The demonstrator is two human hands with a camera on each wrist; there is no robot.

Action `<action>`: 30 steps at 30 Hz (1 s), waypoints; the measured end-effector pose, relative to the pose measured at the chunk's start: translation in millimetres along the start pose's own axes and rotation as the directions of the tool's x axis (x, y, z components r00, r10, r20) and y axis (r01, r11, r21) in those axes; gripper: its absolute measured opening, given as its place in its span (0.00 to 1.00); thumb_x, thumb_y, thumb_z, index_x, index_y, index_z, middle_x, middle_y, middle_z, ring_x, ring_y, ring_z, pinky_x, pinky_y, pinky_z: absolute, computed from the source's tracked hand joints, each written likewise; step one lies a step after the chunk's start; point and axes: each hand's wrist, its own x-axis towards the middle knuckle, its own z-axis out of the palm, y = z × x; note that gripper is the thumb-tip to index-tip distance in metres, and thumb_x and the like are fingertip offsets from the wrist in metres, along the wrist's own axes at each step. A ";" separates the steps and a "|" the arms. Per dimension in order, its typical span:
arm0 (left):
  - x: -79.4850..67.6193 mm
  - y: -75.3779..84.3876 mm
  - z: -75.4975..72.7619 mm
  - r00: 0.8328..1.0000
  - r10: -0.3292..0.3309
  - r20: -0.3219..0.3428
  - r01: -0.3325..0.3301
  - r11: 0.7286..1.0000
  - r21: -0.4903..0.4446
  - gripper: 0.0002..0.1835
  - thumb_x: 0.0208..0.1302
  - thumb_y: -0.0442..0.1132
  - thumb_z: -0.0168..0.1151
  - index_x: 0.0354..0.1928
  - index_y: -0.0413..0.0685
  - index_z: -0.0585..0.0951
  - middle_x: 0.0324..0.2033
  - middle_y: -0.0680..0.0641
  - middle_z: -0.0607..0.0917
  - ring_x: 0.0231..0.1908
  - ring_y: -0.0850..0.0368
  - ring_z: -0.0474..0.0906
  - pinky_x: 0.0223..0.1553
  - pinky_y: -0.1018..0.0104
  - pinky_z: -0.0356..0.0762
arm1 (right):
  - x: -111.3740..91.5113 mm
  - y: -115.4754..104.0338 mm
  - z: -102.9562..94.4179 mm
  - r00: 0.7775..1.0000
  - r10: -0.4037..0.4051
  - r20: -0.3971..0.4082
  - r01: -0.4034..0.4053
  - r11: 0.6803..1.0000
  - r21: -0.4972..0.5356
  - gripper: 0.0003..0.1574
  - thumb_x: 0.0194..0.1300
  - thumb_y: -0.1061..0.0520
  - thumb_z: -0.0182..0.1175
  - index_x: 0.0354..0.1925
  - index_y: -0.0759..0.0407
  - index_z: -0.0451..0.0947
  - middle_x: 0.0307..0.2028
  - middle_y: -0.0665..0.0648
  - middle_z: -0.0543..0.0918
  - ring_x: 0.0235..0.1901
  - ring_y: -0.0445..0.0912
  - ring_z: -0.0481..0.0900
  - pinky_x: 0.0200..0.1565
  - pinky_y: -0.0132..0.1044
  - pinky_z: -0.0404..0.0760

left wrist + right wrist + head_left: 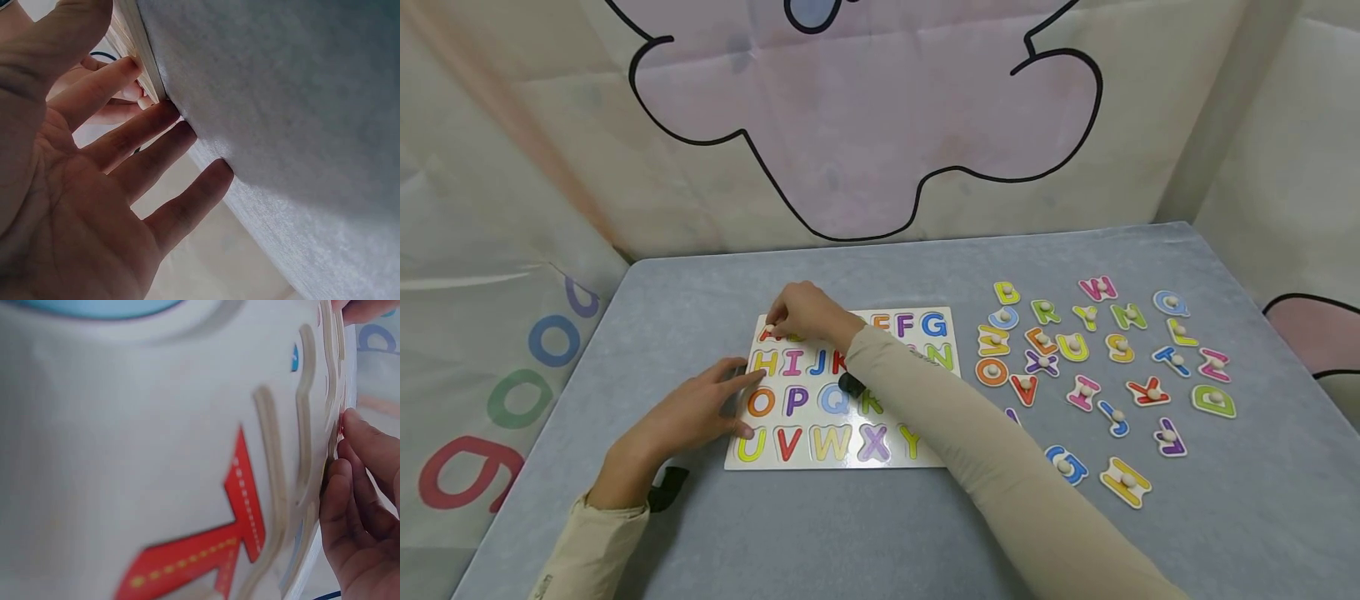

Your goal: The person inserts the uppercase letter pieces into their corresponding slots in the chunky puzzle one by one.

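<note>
At the top left corner of the white alphabet puzzle board point(842, 461), my right hand point(811, 310) pinches the red letter A piece point(765, 334) over the A slot. The piece's round knob point(145, 102) shows at those fingertips in the left wrist view, and a sliver of red shows there in the right wrist view. My left hand point(688, 408) rests against the board's left edge, index finger over the H row and thumb by the U. Its other fingers point(199, 194) stretch fairly straight along the edge and tabletop. My right forearm covers part of the board's right side.
Loose letter pieces with knobs lie spread to the board's right, among them a green D point(1213, 401), a yellow H point(1125, 482) and a blue G point(1067, 465). The grey cloth-covered table point(820, 542) meets a printed curtain point(850, 108) at the back.
</note>
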 end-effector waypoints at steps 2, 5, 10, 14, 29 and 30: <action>-0.2 0.3 0.1 1.000 -0.004 0.002 0.004 1.000 0.000 0.44 0.49 0.50 0.78 0.68 0.46 0.73 0.67 0.33 0.68 0.60 0.35 0.73 0.56 0.40 0.76 | -0.3 -0.2 0.0 1.000 0.002 0.000 -0.002 1.000 -0.004 0.14 0.67 0.51 0.65 0.49 0.51 0.86 0.41 0.49 0.86 0.36 0.39 0.79 0.33 0.22 0.77; 0.0 0.8 0.3 1.000 -0.014 0.008 0.014 1.000 0.001 0.44 0.48 0.51 0.78 0.68 0.47 0.73 0.67 0.34 0.68 0.61 0.35 0.73 0.57 0.40 0.76 | -0.5 -0.7 0.7 1.000 0.008 -0.002 -0.008 1.000 -0.008 0.14 0.67 0.51 0.65 0.49 0.51 0.86 0.41 0.49 0.86 0.35 0.39 0.79 0.32 0.22 0.77; 0.3 0.7 0.9 1.000 -0.022 0.011 0.022 1.000 0.002 0.44 0.48 0.51 0.78 0.69 0.48 0.73 0.67 0.34 0.68 0.61 0.34 0.72 0.57 0.39 0.76 | -1.6 -1.5 0.5 1.000 0.014 0.000 -0.014 1.000 -0.005 0.14 0.67 0.52 0.66 0.50 0.51 0.86 0.41 0.48 0.86 0.35 0.38 0.79 0.32 0.22 0.77; 0.4 -0.5 1.3 1.000 -0.014 0.004 0.014 1.000 -0.002 0.44 0.48 0.51 0.78 0.69 0.48 0.73 0.67 0.34 0.68 0.61 0.34 0.73 0.57 0.39 0.76 | -3.1 -0.3 -2.8 1.000 -0.007 0.007 0.007 1.000 -0.010 0.16 0.66 0.52 0.67 0.51 0.52 0.86 0.39 0.48 0.86 0.36 0.38 0.78 0.35 0.23 0.75; 1.7 -1.5 2.4 0.999 -0.034 0.007 0.034 0.999 -0.007 0.46 0.46 0.52 0.78 0.69 0.49 0.73 0.68 0.34 0.68 0.61 0.33 0.72 0.57 0.38 0.75 | -52.3 29.2 -56.2 0.998 -0.052 -0.043 0.054 0.997 0.050 0.21 0.67 0.49 0.66 0.56 0.52 0.83 0.47 0.49 0.85 0.45 0.41 0.80 0.47 0.32 0.80; 1.5 -1.6 2.8 0.999 -0.040 0.010 0.040 0.999 -0.006 0.46 0.46 0.52 0.78 0.69 0.49 0.72 0.68 0.34 0.68 0.61 0.33 0.72 0.57 0.38 0.75 | -57.4 32.1 -60.3 0.997 -0.056 -0.053 0.059 0.997 0.051 0.21 0.67 0.49 0.66 0.56 0.52 0.83 0.47 0.49 0.85 0.45 0.42 0.80 0.47 0.33 0.79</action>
